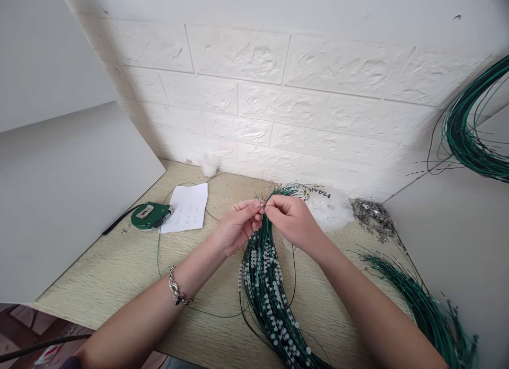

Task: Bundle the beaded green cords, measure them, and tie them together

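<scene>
My left hand and my right hand meet fingertip to fingertip over the table. Both are closed in a pinch around something tiny and pale, too small to name. Directly below them a thick bundle of dark green cords runs toward the table's front edge. Rows of small whitish beads are threaded along these cords. The far ends of the bundle fan out behind my fingers. A silvery chain bracelet circles my left wrist.
On the table lie a green tape measure, a sheet of paper with writing and a clear plastic bag. Dark glittery strands and another green cord bundle are at right. Coiled cord hangs above. White panels flank both sides.
</scene>
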Demonstrator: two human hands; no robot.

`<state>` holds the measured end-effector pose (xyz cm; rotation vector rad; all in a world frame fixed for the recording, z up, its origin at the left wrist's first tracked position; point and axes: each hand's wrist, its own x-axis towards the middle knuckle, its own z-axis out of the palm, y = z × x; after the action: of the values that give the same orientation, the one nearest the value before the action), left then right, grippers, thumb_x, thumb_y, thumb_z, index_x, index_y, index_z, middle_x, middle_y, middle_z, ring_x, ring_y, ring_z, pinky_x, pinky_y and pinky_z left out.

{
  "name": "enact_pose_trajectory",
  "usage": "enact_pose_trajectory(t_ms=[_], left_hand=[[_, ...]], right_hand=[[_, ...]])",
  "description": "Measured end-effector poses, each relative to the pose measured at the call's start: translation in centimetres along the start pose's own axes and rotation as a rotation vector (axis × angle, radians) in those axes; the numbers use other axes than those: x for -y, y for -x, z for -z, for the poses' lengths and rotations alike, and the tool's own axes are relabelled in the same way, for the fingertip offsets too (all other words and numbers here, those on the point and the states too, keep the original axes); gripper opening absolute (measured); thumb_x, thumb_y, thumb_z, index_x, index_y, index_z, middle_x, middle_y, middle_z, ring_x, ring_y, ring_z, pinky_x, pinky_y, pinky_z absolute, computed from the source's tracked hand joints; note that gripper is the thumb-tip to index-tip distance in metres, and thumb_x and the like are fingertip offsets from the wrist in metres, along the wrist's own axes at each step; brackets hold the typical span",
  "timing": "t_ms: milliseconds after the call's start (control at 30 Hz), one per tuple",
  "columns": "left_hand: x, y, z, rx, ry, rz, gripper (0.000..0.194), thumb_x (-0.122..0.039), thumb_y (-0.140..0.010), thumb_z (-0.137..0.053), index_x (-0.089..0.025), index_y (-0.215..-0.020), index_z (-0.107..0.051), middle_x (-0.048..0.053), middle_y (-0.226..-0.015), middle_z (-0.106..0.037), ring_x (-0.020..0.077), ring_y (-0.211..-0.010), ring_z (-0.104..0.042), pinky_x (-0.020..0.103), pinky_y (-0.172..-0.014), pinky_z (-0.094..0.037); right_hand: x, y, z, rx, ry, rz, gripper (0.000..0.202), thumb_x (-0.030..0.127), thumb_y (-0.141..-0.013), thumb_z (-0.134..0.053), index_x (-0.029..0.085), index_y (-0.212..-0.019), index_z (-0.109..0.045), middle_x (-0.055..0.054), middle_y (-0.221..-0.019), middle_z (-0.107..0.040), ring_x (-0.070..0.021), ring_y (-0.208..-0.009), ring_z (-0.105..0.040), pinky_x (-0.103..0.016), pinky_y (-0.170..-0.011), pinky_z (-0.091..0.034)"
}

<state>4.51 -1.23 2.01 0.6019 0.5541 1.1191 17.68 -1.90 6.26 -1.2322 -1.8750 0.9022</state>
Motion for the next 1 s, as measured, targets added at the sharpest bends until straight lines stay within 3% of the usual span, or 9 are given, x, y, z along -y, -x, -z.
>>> enact_pose_trajectory(t_ms=[167, 500, 633, 733, 1000], left_hand=[[-0.1, 0.1, -0.1, -0.042, -0.099, -0.072, 0.012, -0.020, -0.062, -0.069, -0.010, -0.065, -0.064, -0.001, -0.055, -0.055, 0.0019, -0.051, -0.046, 0.011, -0.049, -0.038], [-0.1, -0.1, 0.0, -0.043, -0.082, -0.047, 0.012, -0.020, -0.062, -0.069, -0.010, -0.063, -0.064, 0.000, -0.056, -0.055, 0.0032, -0.051, -0.046, 0.013, -0.048, -0.037], [-0.1, -0.1, 0.0, -0.072, -0.069, -0.052, 0.012, -0.020, -0.062, -0.069, -0.011, -0.066, -0.063, -0.001, -0.056, -0.054, 0.0027, -0.052, -0.046, 0.013, -0.048, -0.036], [0.0, 0.0, -0.1, -0.085, -0.089, -0.063, 0.013, -0.021, -0.062, -0.069, -0.011, -0.068, -0.064, -0.001, -0.059, -0.055, 0.0029, -0.053, -0.047, 0.013, -0.050, -0.036], [0.1, 0.0, 0.0, -0.093, -0.149, -0.097, 0.014, -0.023, -0.063, -0.068, -0.010, -0.065, -0.062, 0.000, -0.060, -0.055, 0.0038, -0.054, -0.047, 0.015, -0.053, -0.038]], right_hand=[[0.0, 0.1, -0.2, -0.033, 0.039, 0.028, 0.019, 0.021, -0.070, -0.040, 0.016, -0.052, -0.037, 0.005, -0.048, -0.037, -0.0063, -0.047, -0.034, -0.019, -0.046, -0.026], [-0.3, 0.3, -0.7, -0.061, 0.170, 0.126, 0.019, 0.022, -0.076, -0.039, 0.017, -0.058, -0.039, 0.005, -0.049, -0.037, -0.0066, -0.047, -0.032, -0.019, -0.046, -0.025], [-0.7, 0.3, -1.0, -0.066, 0.123, 0.130, 0.007, 0.021, -0.080, -0.035, 0.019, -0.080, -0.041, 0.005, -0.054, -0.041, -0.0084, -0.049, -0.038, -0.020, -0.050, -0.029], [-1.0, 0.4, -1.4, -0.090, 0.081, 0.151, 0.021, 0.015, -0.079, -0.030, 0.019, -0.099, -0.035, 0.005, -0.056, -0.040, -0.0099, -0.050, -0.040, -0.021, -0.051, -0.031], [-1.1, 0.2, -1.8, -0.140, 0.012, 0.178, 0.036, 0.016, -0.081, -0.033, 0.018, -0.116, -0.025, 0.004, -0.061, -0.044, -0.0101, -0.056, -0.045, -0.022, -0.055, -0.035]])
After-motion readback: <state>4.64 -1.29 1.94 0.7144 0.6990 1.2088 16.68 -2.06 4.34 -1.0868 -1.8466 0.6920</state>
